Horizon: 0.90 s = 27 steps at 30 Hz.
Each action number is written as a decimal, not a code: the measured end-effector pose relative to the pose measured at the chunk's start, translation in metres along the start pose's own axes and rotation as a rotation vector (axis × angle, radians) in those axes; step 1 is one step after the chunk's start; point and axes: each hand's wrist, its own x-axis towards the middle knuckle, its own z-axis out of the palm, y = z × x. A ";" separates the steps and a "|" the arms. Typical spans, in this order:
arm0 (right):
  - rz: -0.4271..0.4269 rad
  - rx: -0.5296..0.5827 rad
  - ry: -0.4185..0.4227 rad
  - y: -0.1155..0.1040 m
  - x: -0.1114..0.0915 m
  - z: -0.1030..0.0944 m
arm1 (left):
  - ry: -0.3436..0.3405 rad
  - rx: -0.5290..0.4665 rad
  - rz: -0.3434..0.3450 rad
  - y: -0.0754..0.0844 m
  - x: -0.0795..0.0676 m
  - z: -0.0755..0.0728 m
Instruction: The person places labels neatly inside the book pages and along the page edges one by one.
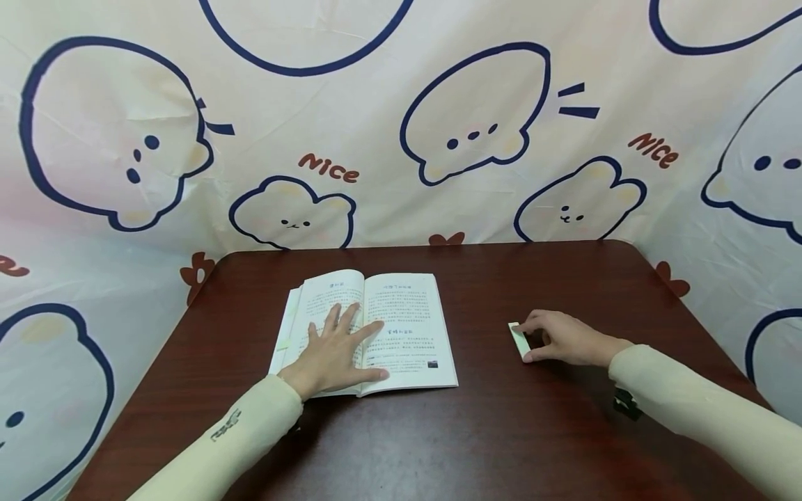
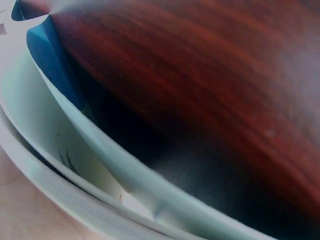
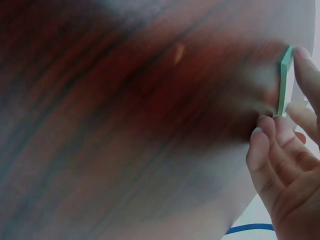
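An open book (image 1: pixel 407 299) with printed pages lies on the dark brown table. My left hand (image 1: pixel 332 351) is spread flat over its middle, fingers across the left page and thumb on the right one. A small pale green tab (image 1: pixel 283 344) shows at the left page edge. In the left wrist view, the page edges (image 2: pixel 125 165) curve up close to the camera. My right hand (image 1: pixel 560 337) holds a narrow pale green sticky-note pad (image 1: pixel 519 342) by its ends, between thumb and fingertips, low over the table. The pad (image 3: pixel 283 82) appears thin and edge-on in the right wrist view.
The brown wooden table (image 1: pixel 489 438) has rounded far corners. A pale cloth (image 1: pixel 376 118) printed with cartoon animals hangs behind it and along both sides. Right of the book, bare tabletop lies between the two hands.
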 end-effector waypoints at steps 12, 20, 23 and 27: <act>0.018 0.095 0.043 0.006 0.004 0.007 | -0.021 0.003 -0.012 0.001 0.001 -0.001; 0.014 -0.041 0.093 -0.003 0.003 0.005 | -0.034 -0.003 -0.012 0.001 0.001 -0.001; -0.003 -0.179 0.125 -0.012 0.002 0.004 | -0.033 -0.003 -0.005 0.001 0.001 -0.002; -0.062 -0.366 0.157 -0.023 0.003 0.006 | -0.037 0.000 0.000 0.000 0.002 -0.002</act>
